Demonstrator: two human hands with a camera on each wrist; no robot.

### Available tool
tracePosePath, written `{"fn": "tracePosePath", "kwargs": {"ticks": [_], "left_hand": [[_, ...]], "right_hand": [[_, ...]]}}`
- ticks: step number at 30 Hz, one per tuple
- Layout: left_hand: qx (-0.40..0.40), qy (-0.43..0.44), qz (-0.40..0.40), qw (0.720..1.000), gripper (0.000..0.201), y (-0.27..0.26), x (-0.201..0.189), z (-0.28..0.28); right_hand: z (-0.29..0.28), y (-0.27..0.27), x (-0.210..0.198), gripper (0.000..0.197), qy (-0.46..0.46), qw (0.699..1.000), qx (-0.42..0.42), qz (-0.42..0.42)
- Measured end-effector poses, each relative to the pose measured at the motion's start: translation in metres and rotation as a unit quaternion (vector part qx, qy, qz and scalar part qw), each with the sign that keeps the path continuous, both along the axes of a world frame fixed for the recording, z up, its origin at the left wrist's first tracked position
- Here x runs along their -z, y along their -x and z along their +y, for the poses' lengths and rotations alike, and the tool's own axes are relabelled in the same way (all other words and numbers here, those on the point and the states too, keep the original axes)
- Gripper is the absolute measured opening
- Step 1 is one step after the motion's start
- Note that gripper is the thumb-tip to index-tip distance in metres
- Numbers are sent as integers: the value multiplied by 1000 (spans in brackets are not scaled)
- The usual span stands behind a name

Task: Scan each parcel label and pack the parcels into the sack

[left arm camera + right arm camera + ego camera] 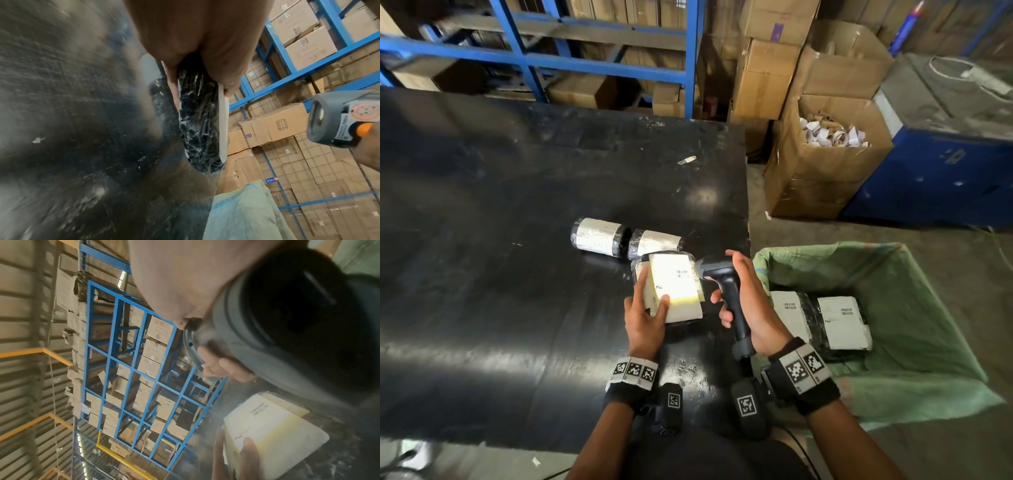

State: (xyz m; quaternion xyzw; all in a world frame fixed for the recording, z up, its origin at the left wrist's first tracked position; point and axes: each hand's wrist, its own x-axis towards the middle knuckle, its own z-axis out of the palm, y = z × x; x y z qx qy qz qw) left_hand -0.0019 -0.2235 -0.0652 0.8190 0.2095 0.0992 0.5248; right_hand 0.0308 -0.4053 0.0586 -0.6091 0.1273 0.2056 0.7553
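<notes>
A black-wrapped parcel with a white label (675, 286) is tilted up near the table's right edge, its label lit brightly. My left hand (646, 313) grips its near end, thumb on the label (273, 431); the left wrist view shows the parcel's (197, 116) crinkled black edge between my fingers. My right hand (743, 301) grips a grey handheld scanner (717, 272) whose head (333, 118) points at the label from the right. Two more labelled parcels (599, 236) (655, 241) lie on the table just behind. The green sack (914, 308) stands open to the right with two parcels (844, 322) inside.
The black table (500, 257) stretches left and back, with a small scrap (688, 159) on it. An open cardboard box of label cores (825, 164) and a blue cabinet (941, 171) stand beyond the sack. Blue racking with cartons (585, 61) lines the back.
</notes>
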Motion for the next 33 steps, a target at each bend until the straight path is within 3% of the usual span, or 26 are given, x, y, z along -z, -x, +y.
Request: {"fn": "tracePosePath", "kwargs": {"ticks": [9, 16, 26, 28, 31, 33], "left_hand": [[-26, 5, -5, 1000, 72, 8, -11, 0], [-59, -6, 2, 998, 71, 17, -11, 19], [-65, 22, -25, 997, 71, 34, -24, 48], [-62, 34, -25, 997, 72, 36, -24, 53], [-49, 43, -32, 997, 73, 36, -29, 57], [-26, 68, -35, 997, 73, 33, -37, 55]], "right_hand": [[1, 6, -2, 37, 12, 1000, -2, -9], [12, 0, 62, 38, 161, 984, -6, 78], [36, -1, 154, 46, 174, 979, -35, 99], [33, 2, 158, 47, 252, 964, -50, 73], [23, -1, 146, 57, 419, 902, -91, 52], [18, -3, 125, 59, 421, 904, -72, -7]]}}
